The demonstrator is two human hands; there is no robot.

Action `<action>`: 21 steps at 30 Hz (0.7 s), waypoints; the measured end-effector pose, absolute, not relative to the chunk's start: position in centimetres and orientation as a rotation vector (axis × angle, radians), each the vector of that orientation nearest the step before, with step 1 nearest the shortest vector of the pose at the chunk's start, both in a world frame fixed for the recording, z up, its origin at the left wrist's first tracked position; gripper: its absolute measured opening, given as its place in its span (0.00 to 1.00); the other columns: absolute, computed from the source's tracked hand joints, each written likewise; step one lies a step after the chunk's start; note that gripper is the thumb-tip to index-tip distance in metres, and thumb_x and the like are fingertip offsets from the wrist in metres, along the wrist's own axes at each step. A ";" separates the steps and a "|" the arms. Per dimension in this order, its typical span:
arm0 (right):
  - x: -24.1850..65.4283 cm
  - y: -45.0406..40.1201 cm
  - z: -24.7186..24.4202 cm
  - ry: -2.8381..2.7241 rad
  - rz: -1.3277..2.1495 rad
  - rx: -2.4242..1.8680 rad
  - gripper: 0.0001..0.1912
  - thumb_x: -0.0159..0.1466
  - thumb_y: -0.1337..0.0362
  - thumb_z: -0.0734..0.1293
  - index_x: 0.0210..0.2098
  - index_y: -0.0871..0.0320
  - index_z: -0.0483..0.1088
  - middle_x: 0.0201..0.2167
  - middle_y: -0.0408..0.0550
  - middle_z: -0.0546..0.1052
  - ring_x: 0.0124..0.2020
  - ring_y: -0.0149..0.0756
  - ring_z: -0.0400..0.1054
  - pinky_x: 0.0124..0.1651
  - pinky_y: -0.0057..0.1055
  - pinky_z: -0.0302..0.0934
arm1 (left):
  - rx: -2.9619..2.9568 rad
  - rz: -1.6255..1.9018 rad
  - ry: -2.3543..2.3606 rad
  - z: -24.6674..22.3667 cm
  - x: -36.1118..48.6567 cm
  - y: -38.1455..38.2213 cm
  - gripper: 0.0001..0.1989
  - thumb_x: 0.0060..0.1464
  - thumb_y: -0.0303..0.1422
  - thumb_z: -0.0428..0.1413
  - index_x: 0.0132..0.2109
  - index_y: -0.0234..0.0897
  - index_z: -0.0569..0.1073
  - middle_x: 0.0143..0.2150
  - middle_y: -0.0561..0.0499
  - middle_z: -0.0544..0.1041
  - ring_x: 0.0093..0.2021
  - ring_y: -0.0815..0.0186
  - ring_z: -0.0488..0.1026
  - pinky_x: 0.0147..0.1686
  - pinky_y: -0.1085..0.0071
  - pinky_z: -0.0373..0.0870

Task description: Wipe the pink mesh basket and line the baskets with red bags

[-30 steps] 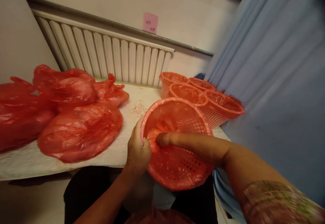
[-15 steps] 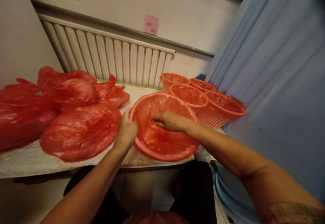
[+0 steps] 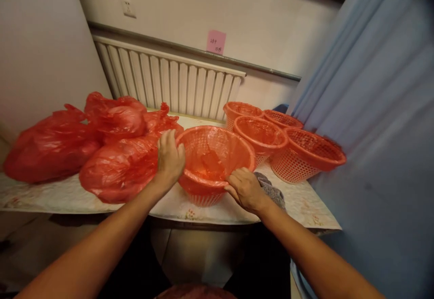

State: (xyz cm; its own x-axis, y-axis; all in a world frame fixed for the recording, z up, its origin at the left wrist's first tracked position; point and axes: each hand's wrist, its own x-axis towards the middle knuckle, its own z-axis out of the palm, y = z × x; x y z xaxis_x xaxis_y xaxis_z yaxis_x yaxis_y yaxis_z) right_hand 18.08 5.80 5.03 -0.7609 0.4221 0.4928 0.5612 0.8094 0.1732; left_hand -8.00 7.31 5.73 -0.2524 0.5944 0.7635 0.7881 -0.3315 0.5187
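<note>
Out of the basket's interior since half a second ago, a person's right hand [image 3: 246,189] now has its fingers folded over the front right rim of a red mesh basket [image 3: 203,180], gripping the rim and the red plastic liner [image 3: 219,149] draped over it. Also shifted, the basket stands upright near the middle of the counter's [image 3: 312,211] front edge. The left hand [image 3: 170,155] lies against the left rim, fingers raised and nearly straight; whether they grip cannot be told.

Red plastic bags [image 3: 122,168] crowd the counter's left half, one just beside the left hand, leaving little room there. Four similar baskets [image 3: 294,167] cluster toward the rear right, the nearest just behind the handled one, another near the right edge. A gray cloth item [image 3: 274,190] lies beside the right hand. Bare surface shows in a narrow strip before the basket and, more broadly, at the front right corner. A radiator [image 3: 176,77] lines the wall behind the back edge; a blue curtain [image 3: 376,131] hangs along the right.
</note>
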 end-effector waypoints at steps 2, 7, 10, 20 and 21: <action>17.5 6.0 4.6 -2.529 -0.478 -0.740 0.19 0.71 0.56 0.55 0.31 0.59 0.67 0.28 0.49 0.72 0.32 0.38 0.61 0.37 0.34 0.49 | -1.970 -1.414 -1.480 6.1 -6.0 4.6 0.19 0.61 0.28 0.46 0.59 0.33 0.63 0.57 0.38 0.69 0.61 0.53 0.63 0.61 0.49 0.59; 17.1 5.6 4.7 -2.488 -0.403 -0.740 0.14 0.69 0.55 0.61 0.34 0.59 0.69 0.30 0.49 0.73 0.34 0.39 0.64 0.38 0.36 0.54 | -2.414 -0.870 -1.202 4.5 -1.4 0.5 0.14 0.65 0.31 0.46 0.55 0.34 0.67 0.38 0.47 0.77 0.40 0.59 0.72 0.46 0.58 0.67; 18.6 5.1 4.7 -2.383 -0.211 -0.588 0.15 0.66 0.56 0.65 0.47 0.58 0.68 0.43 0.53 0.76 0.45 0.43 0.67 0.48 0.40 0.59 | -2.360 -0.776 -1.278 3.8 -1.1 0.4 0.11 0.65 0.31 0.46 0.47 0.33 0.71 0.33 0.48 0.74 0.36 0.59 0.69 0.40 0.59 0.63; 21.2 4.2 -2.2 -0.913 1.230 -1.053 0.18 0.54 0.49 0.72 0.31 0.57 0.70 0.26 0.45 0.76 0.22 0.30 0.67 0.26 0.27 0.64 | -2.316 -0.809 -1.299 3.5 -1.4 0.8 0.09 0.64 0.26 0.46 0.39 0.35 0.72 0.32 0.49 0.73 0.35 0.59 0.66 0.40 0.61 0.58; 20.7 4.2 -2.6 -0.842 1.392 -0.973 0.21 0.53 0.47 0.73 0.32 0.58 0.70 0.26 0.46 0.76 0.21 0.29 0.67 0.25 0.26 0.63 | -2.312 -0.801 -1.302 3.5 -1.3 0.8 0.09 0.64 0.27 0.46 0.39 0.35 0.71 0.32 0.49 0.73 0.35 0.59 0.66 0.40 0.61 0.58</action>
